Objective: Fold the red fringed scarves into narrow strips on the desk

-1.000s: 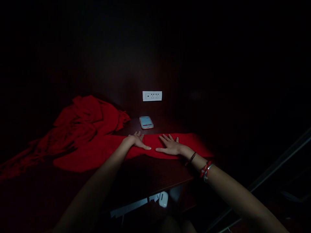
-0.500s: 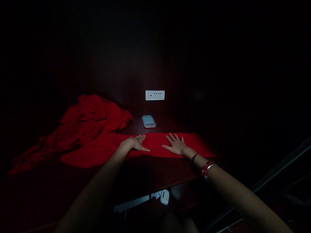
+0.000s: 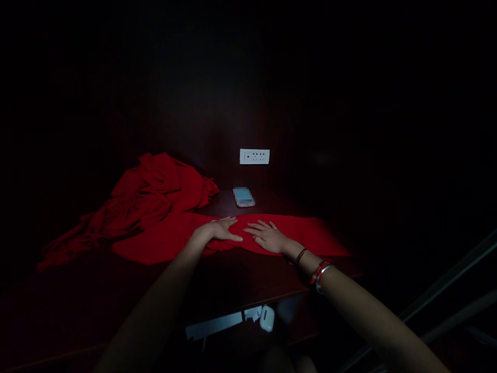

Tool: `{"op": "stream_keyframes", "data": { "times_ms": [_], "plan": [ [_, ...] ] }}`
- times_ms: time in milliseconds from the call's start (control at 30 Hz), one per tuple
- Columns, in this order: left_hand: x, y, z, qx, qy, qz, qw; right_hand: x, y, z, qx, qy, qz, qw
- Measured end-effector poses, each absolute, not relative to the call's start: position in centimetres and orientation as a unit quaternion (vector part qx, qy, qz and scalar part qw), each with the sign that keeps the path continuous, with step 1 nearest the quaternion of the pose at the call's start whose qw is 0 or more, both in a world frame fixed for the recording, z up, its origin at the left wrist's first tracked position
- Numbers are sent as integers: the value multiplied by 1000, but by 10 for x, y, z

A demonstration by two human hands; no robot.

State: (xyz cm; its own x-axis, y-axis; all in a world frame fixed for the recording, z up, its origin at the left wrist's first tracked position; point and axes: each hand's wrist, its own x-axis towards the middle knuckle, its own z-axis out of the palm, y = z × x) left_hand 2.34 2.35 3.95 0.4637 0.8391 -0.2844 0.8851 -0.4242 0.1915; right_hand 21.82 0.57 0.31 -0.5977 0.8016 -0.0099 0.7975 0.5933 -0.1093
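Note:
A red fringed scarf (image 3: 306,235) lies across a dark wooden desk (image 3: 264,277). Its right stretch is spread out as a flat band, while its left part is heaped in loose folds with tassels trailing toward the left. My left hand (image 3: 225,228) rests palm down on the band, thumb apart from the fingers. Just to its right, my right hand (image 3: 267,237) also lies on the cloth with fingers stretched toward the left. Neither hand grips the fabric. A dark band and red and silver bracelets circle my right wrist.
Behind the scarf lies a phone (image 3: 244,197), its screen blurred out. A white socket panel (image 3: 254,156) is on the back wall. Below the desk edge are a white earphone case (image 3: 267,318), crumpled white paper (image 3: 252,313) and a pale strip (image 3: 213,325). Surroundings are very dark.
My right hand has slid left along the scarf, closer to my left hand, and its fingers now point more to the left. The left hand stays in place on the cloth. The view has shifted slightly.

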Motion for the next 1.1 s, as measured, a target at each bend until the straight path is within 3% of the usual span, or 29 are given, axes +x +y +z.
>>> {"op": "stream_keyframes", "data": {
  "times_ms": [233,400,533,633,767,867,1000,1100],
  "plan": [
    [27,23,39,839,513,-109,148,232,-2,3,-508,-859,60,-11],
    [28,23,30,858,511,35,38,236,-8,4,-524,-849,63,15],
    [42,16,26,906,405,106,-57,247,-3,11,-538,-838,53,75],
    [53,14,21,904,418,86,-35,264,4,14,-609,-787,46,84],
    [56,16,16,856,511,-65,55,296,10,3,-684,-726,65,20],
    [57,17,21,839,526,-107,85,317,10,-4,-713,-699,56,7],
    [57,15,29,842,517,-107,107,323,6,5,-730,-681,59,-11],
    [56,14,25,859,506,-17,78,301,1,16,-690,-723,28,13]
  ]
}}
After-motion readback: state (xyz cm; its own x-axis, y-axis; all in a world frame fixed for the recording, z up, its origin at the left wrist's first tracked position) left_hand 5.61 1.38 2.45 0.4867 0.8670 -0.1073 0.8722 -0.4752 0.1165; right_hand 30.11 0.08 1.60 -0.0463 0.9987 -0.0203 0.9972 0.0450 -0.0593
